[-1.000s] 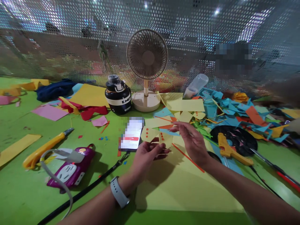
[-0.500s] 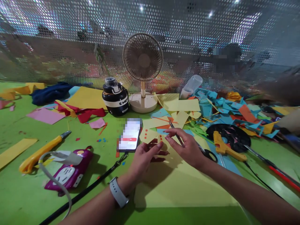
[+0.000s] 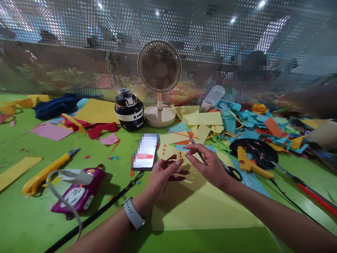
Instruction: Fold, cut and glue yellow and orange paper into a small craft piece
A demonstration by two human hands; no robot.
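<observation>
Unlike a second ago, a slim dark tool (image 3: 194,142) shows in the right hand (image 3: 216,168), its grip closed around it. The left hand (image 3: 163,174) pinches red-dotted yellow paper (image 3: 180,155) over the scrap-strewn green worktop (image 3: 23,218), facing a perforated screen (image 3: 205,31).

I wear the camera on my head, so it looks from above my left hand (image 3: 163,175) and right hand (image 3: 210,167), forward and down across the green table (image 3: 26,221). My forearms (image 3: 273,211) run in from below and the lower right, close to the lens; my hands sit near, just under mid-view. The fan (image 3: 159,68) stands farther off, and behind it the mesh wall (image 3: 195,31) fills the top.
</observation>
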